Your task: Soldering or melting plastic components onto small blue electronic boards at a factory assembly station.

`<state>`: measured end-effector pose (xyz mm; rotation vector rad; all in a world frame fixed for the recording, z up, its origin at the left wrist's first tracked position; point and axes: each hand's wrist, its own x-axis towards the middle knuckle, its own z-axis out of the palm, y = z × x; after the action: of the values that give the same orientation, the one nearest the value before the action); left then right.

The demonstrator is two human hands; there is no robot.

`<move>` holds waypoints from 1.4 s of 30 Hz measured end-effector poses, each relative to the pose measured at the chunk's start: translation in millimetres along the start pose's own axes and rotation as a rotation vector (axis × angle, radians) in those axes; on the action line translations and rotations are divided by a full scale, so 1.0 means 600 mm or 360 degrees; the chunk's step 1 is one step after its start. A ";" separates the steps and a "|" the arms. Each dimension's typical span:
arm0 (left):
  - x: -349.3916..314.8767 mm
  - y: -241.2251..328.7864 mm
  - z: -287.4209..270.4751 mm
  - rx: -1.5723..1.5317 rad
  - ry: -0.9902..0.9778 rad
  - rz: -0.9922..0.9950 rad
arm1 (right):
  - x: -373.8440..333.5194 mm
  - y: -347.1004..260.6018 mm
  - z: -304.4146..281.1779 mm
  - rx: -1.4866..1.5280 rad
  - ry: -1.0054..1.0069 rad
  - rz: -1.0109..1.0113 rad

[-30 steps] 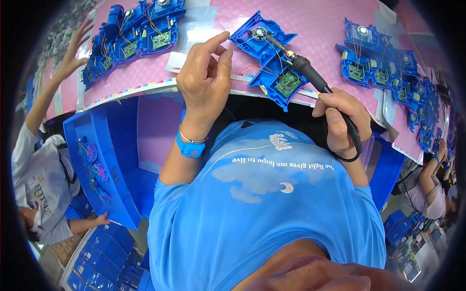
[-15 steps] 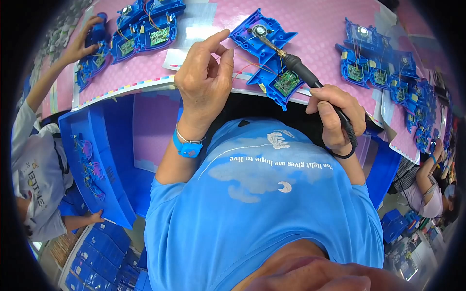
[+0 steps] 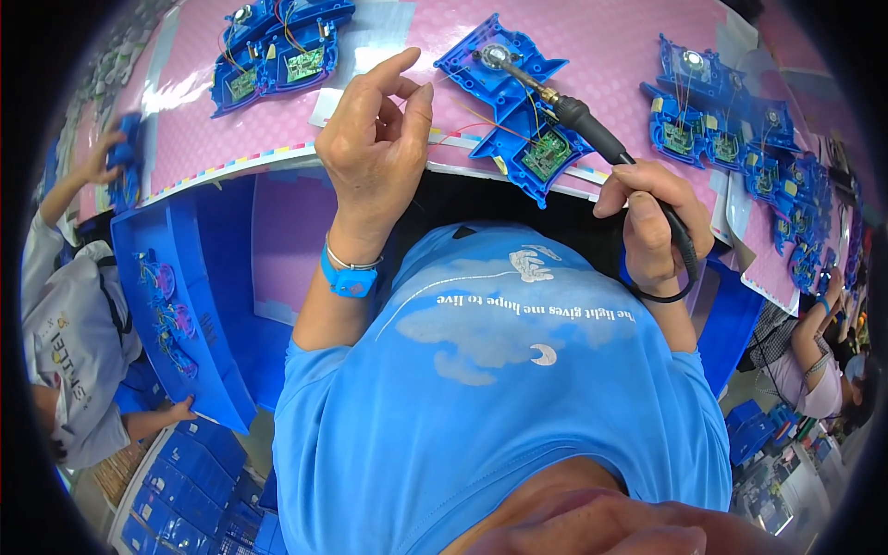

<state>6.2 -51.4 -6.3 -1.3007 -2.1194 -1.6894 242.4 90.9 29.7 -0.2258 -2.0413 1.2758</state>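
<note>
On a pink-covered bench (image 3: 610,55), an opened blue housing (image 3: 509,102) is reached by a soldering iron (image 3: 597,134).

Below the bench's edge, at the left, a blue bin (image 3: 222,363) is touched by a co-worker's hand (image 3: 183,409). The opened housing is placed near the bench's front edge, between a left group of housings (image 3: 268,85) and a right group of housings (image 3: 710,91). The left hand (image 3: 375,157) is raised just beside it, thumb and forefinger apart; whether anything thin is held in the curled fingers cannot be told. The iron's handle is clamped in the grip of the right hand (image 3: 659,217). A green circuit board (image 3: 549,155) is seated in the housing's nearer part; a round metal part (image 3: 496,57) is met or overhung by the iron's tip.
</note>
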 end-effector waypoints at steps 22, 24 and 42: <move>-0.001 -0.011 0.009 0.0045 -0.0061 -0.0051 | 0.027 0.006 0.024 -0.0080 -0.0044 0.0107; 0.002 -0.013 0.012 0.0027 -0.0071 -0.0041 | 0.027 0.004 0.024 -0.0086 -0.0047 0.0101; -0.003 0.002 -0.031 0.0462 -0.0399 0.0686 | 0.025 0.001 0.025 -0.0076 -0.0027 0.0079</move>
<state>1.0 -68.2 0.6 -1.7809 -1.9187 -1.0552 221.6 87.6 32.5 -0.2900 -2.0944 1.2635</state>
